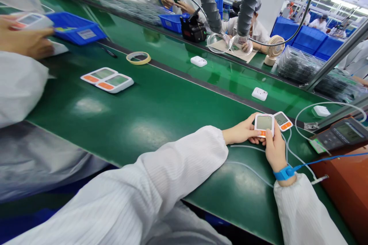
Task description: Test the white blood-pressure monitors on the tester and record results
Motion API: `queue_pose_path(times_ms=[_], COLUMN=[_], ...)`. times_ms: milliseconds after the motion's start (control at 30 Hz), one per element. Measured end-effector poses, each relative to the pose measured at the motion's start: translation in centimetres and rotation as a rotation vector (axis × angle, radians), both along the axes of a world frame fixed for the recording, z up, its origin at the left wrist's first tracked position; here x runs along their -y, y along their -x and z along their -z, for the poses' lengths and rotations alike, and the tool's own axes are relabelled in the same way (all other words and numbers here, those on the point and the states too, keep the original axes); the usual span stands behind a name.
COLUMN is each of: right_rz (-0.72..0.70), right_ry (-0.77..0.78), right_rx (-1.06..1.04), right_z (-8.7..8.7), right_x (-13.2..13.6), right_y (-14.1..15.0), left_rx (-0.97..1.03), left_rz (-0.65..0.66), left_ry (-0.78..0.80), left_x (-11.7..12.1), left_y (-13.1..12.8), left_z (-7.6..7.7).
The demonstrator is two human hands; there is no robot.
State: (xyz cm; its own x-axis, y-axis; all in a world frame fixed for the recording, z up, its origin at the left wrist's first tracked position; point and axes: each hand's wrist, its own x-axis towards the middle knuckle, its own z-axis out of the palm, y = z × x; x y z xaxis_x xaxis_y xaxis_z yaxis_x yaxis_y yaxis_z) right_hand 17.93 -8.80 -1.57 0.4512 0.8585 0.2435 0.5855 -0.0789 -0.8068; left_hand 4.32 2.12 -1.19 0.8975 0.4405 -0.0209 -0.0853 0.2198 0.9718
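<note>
My left hand (243, 132) and my right hand (275, 149) both grip a small white device with a grey screen and an orange button (264, 124), held upright just above the green conveyor belt (161, 111). A second identical device (283, 121) lies flat right behind it. Thin clear tubes (290, 153) run across the belt under my right hand. A blue strap with a blue cord (283, 173) circles my right wrist.
Two more devices (107, 80) lie side by side on the belt at left, near a tape roll (138, 57). White boxes (198, 61) (259, 93) sit on the far lane. A co-worker's hand (24, 36) at left holds a device. A meter (343, 133) stands at right.
</note>
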Motion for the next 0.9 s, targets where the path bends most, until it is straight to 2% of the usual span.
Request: queue_pose_path(times_ms=[500, 733, 900], right_rz=[-0.023, -0.001, 0.008], right_ry=[0.011, 0.096, 0.135], right_rx=[-0.055, -0.067, 0.016], right_z=[-0.3, -0.2, 0.2], right_x=[0.0, -0.4, -0.7], right_y=[0.1, 0.0, 0.0], left_rx=[-0.001, -0.236, -0.332], left_rz=[-0.01, -0.028, -0.152], left_ry=[-0.019, -0.199, -0.302], left_x=[0.0, -0.5, -0.3], left_y=[0.1, 0.4, 0.5], left_z=[-0.2, -1.5, -1.5])
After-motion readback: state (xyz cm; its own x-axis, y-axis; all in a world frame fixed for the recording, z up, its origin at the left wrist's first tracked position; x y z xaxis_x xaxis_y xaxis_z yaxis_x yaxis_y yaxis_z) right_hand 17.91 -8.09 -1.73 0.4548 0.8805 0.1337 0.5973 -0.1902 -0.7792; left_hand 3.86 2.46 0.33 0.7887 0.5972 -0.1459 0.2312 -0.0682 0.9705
